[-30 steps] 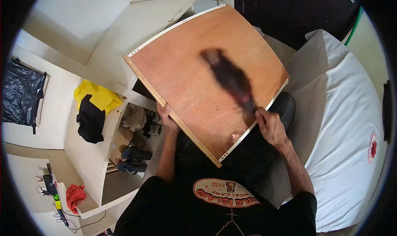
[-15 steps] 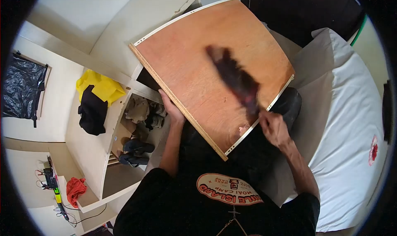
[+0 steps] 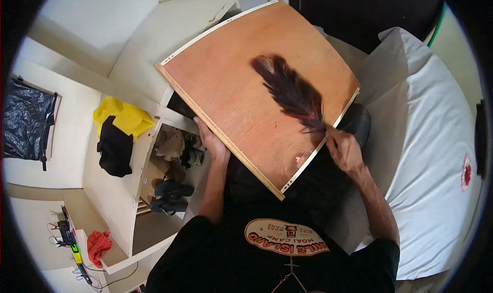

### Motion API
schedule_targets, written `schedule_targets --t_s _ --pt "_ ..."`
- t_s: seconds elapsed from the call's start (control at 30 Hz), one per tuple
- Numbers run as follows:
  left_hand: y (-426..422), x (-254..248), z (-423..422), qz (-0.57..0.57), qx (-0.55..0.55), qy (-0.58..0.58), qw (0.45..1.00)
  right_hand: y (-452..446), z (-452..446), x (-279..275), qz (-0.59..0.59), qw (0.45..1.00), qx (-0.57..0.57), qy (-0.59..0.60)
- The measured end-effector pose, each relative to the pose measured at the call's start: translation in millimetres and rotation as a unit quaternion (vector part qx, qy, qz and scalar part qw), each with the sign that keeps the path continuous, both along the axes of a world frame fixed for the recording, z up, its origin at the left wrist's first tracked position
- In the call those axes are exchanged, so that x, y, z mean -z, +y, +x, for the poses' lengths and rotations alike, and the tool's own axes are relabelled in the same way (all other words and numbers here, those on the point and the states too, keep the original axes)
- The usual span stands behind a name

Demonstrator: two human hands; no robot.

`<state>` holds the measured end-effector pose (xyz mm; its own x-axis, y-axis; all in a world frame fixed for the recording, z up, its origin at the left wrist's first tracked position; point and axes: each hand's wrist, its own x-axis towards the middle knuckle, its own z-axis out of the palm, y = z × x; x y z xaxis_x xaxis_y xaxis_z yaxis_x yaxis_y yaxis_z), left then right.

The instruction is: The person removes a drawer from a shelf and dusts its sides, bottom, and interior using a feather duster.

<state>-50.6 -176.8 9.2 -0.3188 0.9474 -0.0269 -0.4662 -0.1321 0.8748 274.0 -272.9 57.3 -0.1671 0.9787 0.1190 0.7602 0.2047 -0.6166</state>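
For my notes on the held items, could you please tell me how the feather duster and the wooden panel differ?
The feather duster is dark and ragged-edged; the wooden panel is orange-brown with pale edge strips. The feather duster is smaller than the wooden panel. The right hand holds the feather duster, the left hand the wooden panel's edge. Both are hand-held.

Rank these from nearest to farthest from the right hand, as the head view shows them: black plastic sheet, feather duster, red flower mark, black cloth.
1. Feather duster, in the right hand's grip.
2. Red flower mark, right, on white fabric.
3. Black cloth, left, against yellow cloth.
4. Black plastic sheet, far left.
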Motion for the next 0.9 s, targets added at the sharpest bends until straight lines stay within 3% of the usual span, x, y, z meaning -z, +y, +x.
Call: schedule_targets --t_s 0.1,0.13,0.17,0.27,0.3,0.37,0.47,0.5,0.57,0.63,0.7,0.77,0.8,0.9 --pt "2 -2 1 0.023 0.02 -0.083 0.996 -6 -1 0 0.022 0.999 -0.046 0.005" --pt "3 -6 0 0.059 0.022 -0.06 0.996 -4 2 -1 0.022 0.998 -0.052 0.0" --pt "-2 -9 4 0.013 0.017 -0.077 0.997 -1 4 -1 0.023 0.998 -0.058 -0.005" --pt "-3 -7 3 0.027 -0.002 0.017 0.999 -4 -1 1 -0.027 0.999 0.035 0.03" --pt "-3 -7 1 0.021 0.006 -0.006 1.0 -7 -3 1 -0.03 0.997 0.053 0.042" --pt "-3 -5 0 0.006 0.02 -0.053 0.998 -12 -2 4 0.002 0.999 -0.033 0.021" --pt "-8 2 -3 0.026 -0.016 0.102 0.994 -11 4 12 0.045 0.998 -0.052 0.0" --pt "-9 -18 4 0.001 0.008 -0.012 1.0 -5 5 10 -0.001 1.0 -0.007 -0.013" --pt "-10 -16 4 0.019 -0.002 0.018 1.0 -10 -6 0 -0.014 0.997 0.064 0.035" --pt "-10 -15 -3 0.021 0.006 0.029 0.999 -19 -8 1 0.005 1.0 -0.026 -0.007" --pt "-8 -24 12 0.005 -0.11 -0.046 0.993 -19 -6 2 0.008 0.997 -0.062 -0.037" --pt "-13 -12 -4 0.026 -0.019 -0.01 0.999 -10 4 3 -0.004 0.997 -0.044 -0.059" --pt "-15 -10 -10 0.03 0.013 0.002 0.999 -5 -1 10 0.04 0.998 0.043 -0.028" --pt "-14 -6 -10 0.003 0.012 0.001 1.0 -13 -8 6 0.024 0.999 0.022 -0.016"
